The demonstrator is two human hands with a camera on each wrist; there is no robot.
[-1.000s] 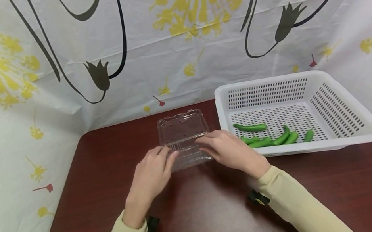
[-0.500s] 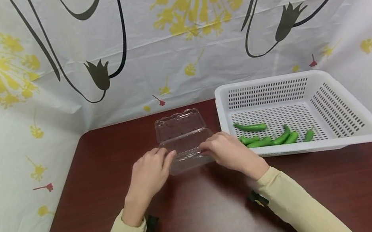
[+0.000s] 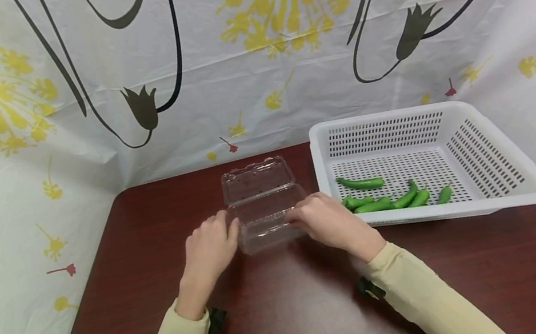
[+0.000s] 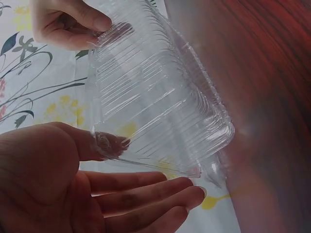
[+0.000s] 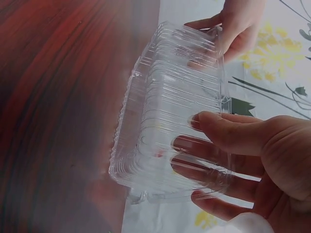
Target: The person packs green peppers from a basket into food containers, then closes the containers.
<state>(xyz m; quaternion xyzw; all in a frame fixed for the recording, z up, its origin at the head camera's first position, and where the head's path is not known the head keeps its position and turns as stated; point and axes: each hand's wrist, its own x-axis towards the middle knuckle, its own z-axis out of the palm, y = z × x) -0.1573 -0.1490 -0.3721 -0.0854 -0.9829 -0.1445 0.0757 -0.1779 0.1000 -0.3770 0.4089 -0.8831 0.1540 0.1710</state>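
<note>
A clear plastic clamshell container stands in the middle of the table, its lid folded back towards the wall. My left hand is at its left end; in the left wrist view the thumb shows through the plastic and the fairly straight fingers lie outside, with the end wall between them. My right hand pinches the near rim towards the right; through the plastic in the right wrist view, its fingertips show behind the wall, with the thumb in front. The container looks tilted, and nothing shows inside it.
A white perforated basket stands to the right, close to my right hand. Several green peppers lie in it, mostly along the near side. Behind the dark red wooden table hangs a white patterned sheet.
The container has swung towards me at its near side, showing more of its inside. My left hand has slid left from the near rim to the left end. My right hand has closed on the rim.
</note>
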